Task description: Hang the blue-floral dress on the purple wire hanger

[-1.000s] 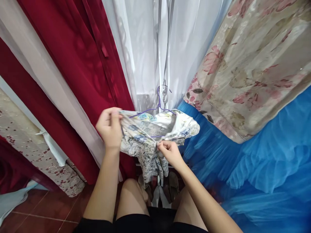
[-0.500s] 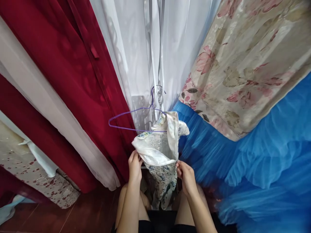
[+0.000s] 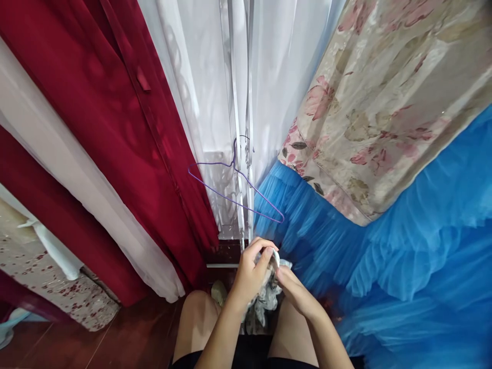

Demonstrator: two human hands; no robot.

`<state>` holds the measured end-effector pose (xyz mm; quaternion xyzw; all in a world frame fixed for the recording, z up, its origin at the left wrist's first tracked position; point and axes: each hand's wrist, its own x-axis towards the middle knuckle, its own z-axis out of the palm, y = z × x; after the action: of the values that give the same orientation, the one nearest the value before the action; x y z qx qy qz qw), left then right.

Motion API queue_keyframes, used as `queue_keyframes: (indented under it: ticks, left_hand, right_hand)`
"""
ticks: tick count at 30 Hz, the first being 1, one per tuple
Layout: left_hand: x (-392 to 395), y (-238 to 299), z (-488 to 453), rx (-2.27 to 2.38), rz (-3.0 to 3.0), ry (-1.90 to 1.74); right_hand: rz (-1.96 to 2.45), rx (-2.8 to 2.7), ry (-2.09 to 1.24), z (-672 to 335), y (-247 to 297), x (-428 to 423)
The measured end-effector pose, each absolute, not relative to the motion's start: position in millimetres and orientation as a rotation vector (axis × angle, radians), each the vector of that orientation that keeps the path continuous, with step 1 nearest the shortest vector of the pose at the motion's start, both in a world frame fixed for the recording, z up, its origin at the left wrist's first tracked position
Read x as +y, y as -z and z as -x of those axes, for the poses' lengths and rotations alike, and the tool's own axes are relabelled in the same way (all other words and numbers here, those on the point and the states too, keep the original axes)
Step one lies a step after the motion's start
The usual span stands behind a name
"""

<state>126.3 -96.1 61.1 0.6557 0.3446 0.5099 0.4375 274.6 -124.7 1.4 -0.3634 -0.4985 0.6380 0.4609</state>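
While floral garment [image 3: 268, 298] droops below, left fingers [image 3: 263, 259] and right fingers [image 3: 286, 277] pinch its white edge [image 3: 275, 258] at top.

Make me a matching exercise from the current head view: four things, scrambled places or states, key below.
1. Hanger
2. Printed garment
3. Blue fabric
4. Red fabric

A. Ruffled, picture's right
B. Held by left hand and right hand
C. Picture's left, beside white fabric
D. Purple, no garment on it

Pairs: 1-D, 2-B, 3-A, 4-C
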Motion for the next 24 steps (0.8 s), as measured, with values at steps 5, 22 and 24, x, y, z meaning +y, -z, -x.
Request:
queue_keyframes:
  ticks: [5,22,24]
  left_hand:
    - [-100,-44,-97,0.717,-1.652,-0.863]
    - [-91,-86,-61,1.126,-1.947,-1.050]
    - [-87,-91,-52,1.127,-1.878,-1.105]
  right_hand:
    - [0.733,-1.234,-1.794,-286,-44,-124]
    - [1.008,-1.403,-1.026,-361,-138,86]
    - [1.020,-1.470,-1.177,-343,-142,90]
